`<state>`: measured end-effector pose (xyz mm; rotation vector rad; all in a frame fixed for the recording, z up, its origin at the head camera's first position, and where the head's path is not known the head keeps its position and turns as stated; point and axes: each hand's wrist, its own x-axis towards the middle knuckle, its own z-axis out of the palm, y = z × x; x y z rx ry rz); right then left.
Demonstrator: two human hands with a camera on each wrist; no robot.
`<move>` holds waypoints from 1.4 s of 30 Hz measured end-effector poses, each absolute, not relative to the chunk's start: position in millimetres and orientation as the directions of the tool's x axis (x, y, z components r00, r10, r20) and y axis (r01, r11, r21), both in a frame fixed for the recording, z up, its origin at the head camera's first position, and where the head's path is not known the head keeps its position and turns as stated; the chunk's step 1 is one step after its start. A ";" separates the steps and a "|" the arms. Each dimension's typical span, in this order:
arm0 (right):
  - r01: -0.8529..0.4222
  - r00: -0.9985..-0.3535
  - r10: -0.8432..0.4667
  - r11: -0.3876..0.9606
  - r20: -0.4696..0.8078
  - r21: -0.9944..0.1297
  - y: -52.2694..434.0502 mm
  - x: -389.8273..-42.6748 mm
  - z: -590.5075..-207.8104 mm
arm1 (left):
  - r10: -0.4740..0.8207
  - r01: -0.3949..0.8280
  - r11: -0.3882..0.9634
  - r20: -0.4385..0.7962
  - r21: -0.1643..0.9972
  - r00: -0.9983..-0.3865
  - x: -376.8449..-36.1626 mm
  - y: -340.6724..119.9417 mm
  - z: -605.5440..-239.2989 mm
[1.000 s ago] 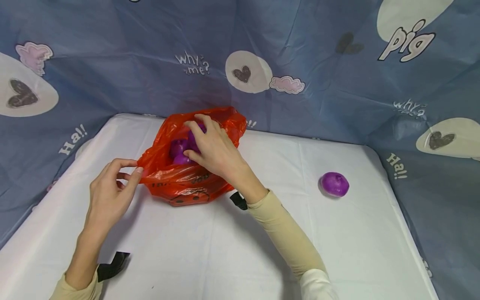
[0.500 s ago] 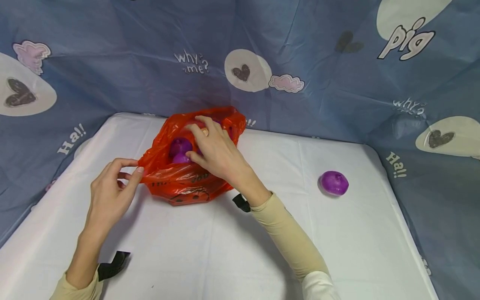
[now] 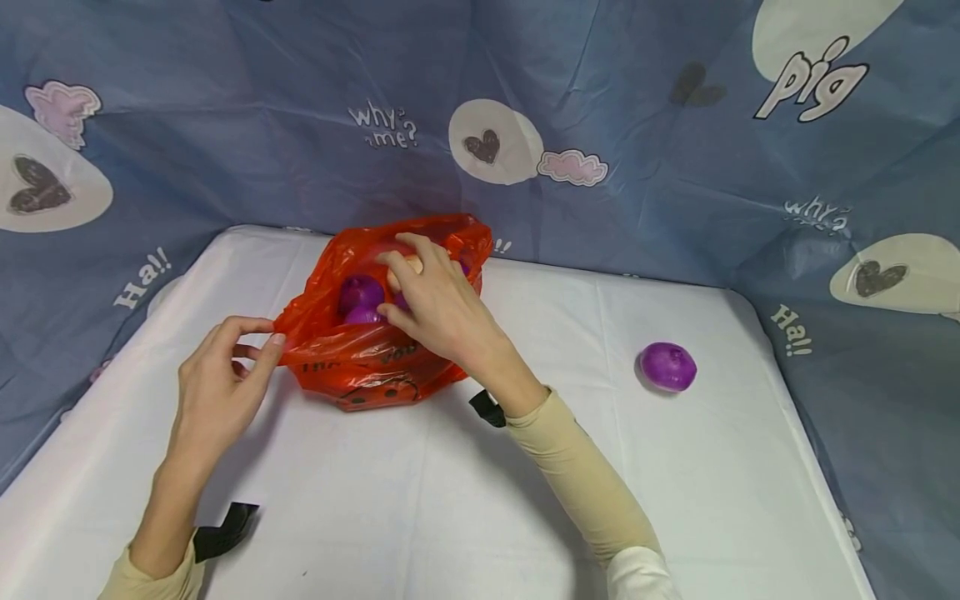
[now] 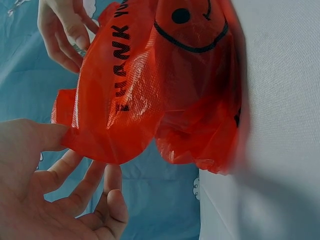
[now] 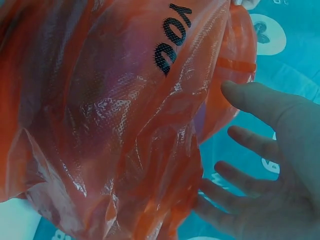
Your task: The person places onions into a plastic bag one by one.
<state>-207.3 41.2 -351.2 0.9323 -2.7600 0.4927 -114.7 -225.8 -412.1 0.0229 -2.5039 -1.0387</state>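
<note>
A red plastic bag (image 3: 375, 367) with black print stands on the white table, its mouth facing up. My left hand (image 3: 217, 392) pinches the left edge of the rim between thumb and forefinger; the other fingers hang free under it in the left wrist view. Inside lie several purple onions (image 3: 362, 293), plus a pale round patch (image 3: 405, 271) partly covered by my right hand (image 3: 435, 300). That hand reaches over the mouth from the right with fingers spread and slightly bent. The right wrist view has its fingers (image 5: 250, 180) apart, holding nothing.
One purple onion (image 3: 667, 367) sits alone on the right of the white table (image 3: 525, 483). Behind and along the sides hangs a blue printed cloth (image 3: 637, 167). Black straps (image 3: 225, 531) stick out at the wrists.
The purple onion under my right fingers has dropped lower into the bag, and a pale patch now shows there. My right hand has shifted slightly right; the left keeps its pinch.
</note>
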 end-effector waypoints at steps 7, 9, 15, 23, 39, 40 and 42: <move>-0.594 -0.798 -0.520 0.767 0.306 -0.245 54.9 -198.8 -348.6 | -0.173 0.143 0.721 0.377 0.678 -0.910 -114.9 -226.3 -412.0; -0.583 -0.803 -0.507 0.777 0.313 -0.237 61.6 -197.3 -348.0 | -0.174 0.141 0.721 0.374 0.678 -0.911 -114.7 -226.5 -411.9; -0.534 -0.834 -0.463 0.814 0.299 -0.228 86.2 -194.4 -347.7 | -0.177 0.136 0.722 0.371 0.678 -0.912 -114.1 -226.4 -411.9; -0.435 -0.894 -0.378 0.860 0.240 -0.266 119.1 -190.8 -357.9 | -0.174 0.151 0.718 0.386 0.680 -0.906 -113.3 -226.7 -412.2; -0.266 -0.963 -0.242 0.917 0.118 -0.298 179.6 -185.9 -370.7 | -0.173 0.144 0.722 0.378 0.677 -0.909 -113.6 -226.4 -413.8; -0.253 -0.967 -0.231 0.920 0.108 -0.299 184.3 -185.6 -371.3 | -0.171 0.146 0.723 0.379 0.676 -0.910 -113.8 -226.4 -413.6; -0.223 -0.975 -0.207 0.927 0.085 -0.302 194.0 -184.6 -372.8 | -0.167 0.149 0.724 0.380 0.674 -0.910 -114.5 -226.6 -413.2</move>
